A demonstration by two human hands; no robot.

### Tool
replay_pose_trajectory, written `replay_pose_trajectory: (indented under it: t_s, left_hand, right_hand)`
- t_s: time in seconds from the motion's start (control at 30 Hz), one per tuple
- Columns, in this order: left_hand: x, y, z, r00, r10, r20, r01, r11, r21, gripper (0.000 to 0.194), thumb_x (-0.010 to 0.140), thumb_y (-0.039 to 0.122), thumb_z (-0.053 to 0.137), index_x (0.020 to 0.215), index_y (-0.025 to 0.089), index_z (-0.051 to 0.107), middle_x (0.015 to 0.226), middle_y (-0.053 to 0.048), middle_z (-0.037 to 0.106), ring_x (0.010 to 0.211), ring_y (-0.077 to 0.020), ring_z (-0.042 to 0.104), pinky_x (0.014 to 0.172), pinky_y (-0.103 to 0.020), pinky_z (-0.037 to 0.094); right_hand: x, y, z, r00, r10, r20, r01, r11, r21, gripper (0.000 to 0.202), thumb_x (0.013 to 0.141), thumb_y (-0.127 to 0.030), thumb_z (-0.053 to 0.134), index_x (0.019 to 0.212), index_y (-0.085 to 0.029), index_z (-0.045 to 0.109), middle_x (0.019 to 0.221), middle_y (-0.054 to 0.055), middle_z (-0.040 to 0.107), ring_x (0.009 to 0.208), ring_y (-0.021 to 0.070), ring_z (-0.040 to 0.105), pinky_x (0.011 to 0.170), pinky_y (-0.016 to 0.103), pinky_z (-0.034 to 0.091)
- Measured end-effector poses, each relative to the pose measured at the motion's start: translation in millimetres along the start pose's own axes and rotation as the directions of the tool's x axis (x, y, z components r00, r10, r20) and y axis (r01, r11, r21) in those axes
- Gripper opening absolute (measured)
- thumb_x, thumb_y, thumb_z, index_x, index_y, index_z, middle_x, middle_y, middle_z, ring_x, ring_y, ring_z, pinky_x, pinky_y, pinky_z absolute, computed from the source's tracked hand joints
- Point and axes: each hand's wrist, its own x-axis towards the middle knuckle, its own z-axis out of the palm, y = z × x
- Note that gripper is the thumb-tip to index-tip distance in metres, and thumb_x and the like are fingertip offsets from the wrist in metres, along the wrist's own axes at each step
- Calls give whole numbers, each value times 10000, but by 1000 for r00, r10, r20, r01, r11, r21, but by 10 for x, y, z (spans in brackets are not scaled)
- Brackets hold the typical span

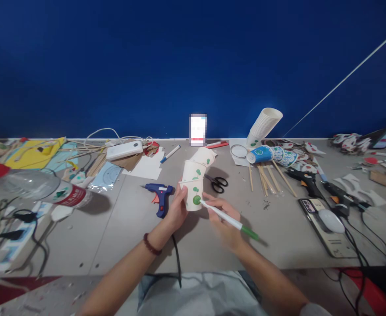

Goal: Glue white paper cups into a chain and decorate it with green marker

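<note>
Several white paper cups with green spots (pixel 193 175) are joined in a bent column, its top leaning right. My left hand (pixel 177 206) grips the lowest cup from its left side. Between the fingers of my right hand (pixel 225 221) is a white marker with a green end (pixel 230 220); its tip meets or nearly meets a large green spot low on that cup. Left of my left hand lies a blue glue gun (pixel 160 195). Black scissors (pixel 218 183) rest behind my right hand, partly hidden by the cups.
A plastic bottle (pixel 56 188) and power strip (pixel 21 239) are at left. A leaning cup stack (pixel 264 125), blue cup (pixel 260 154) and wooden sticks (pixel 265 180) stand or lie back right. A phone (pixel 326 228) and black glue guns (pixel 306 181) are at right.
</note>
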Motion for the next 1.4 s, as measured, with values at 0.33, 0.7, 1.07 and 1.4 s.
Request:
replay_pose_trajectory:
  t_s: [0.33, 0.7, 1.07, 1.4]
  left_hand:
    - [-6, 1, 4, 1000, 8, 12, -8, 1000, -7, 592, 803, 399, 706, 1343, 261, 509, 1100, -59, 710, 1098, -252, 635, 941, -374, 479]
    - [4, -5, 3, 1000, 0, -8, -1, 1000, -23, 601, 790, 405, 714, 1340, 249, 525, 1206, -63, 683, 1183, -245, 593, 979, -350, 465]
    - [5, -2, 7, 1000, 8, 1, -8, 999, -35, 500, 811, 371, 696, 1276, 242, 566, 1184, -66, 687, 1133, -242, 615, 958, -355, 463]
    - [1, 4, -3, 1000, -17, 3, 17, 1000, -22, 549, 795, 400, 708, 1297, 237, 553, 1142, -70, 702, 1097, -252, 630, 918, -364, 479]
  right_hand:
    - [1, -33, 4, 1000, 5, 12, -4, 1000, -21, 116, 811, -186, 629, 865, -248, 711, 1025, 79, 779, 1053, 286, 719, 847, 444, 616]
    - [-5, -17, -6, 999, -1, 41, 1, 1000, 7, 133, 832, -173, 616, 882, -255, 708, 1022, 77, 771, 1090, 287, 700, 874, 462, 608]
    - [-20, -20, -18, 997, 53, 48, -52, 998, -17, 127, 839, -204, 627, 916, -277, 698, 1121, 84, 747, 1092, 267, 700, 901, 428, 605]
    - [-6, 7, 6, 1000, 20, 3, -20, 1000, 7, 128, 806, -167, 615, 873, -240, 697, 1037, 74, 772, 1053, 263, 720, 864, 417, 611]
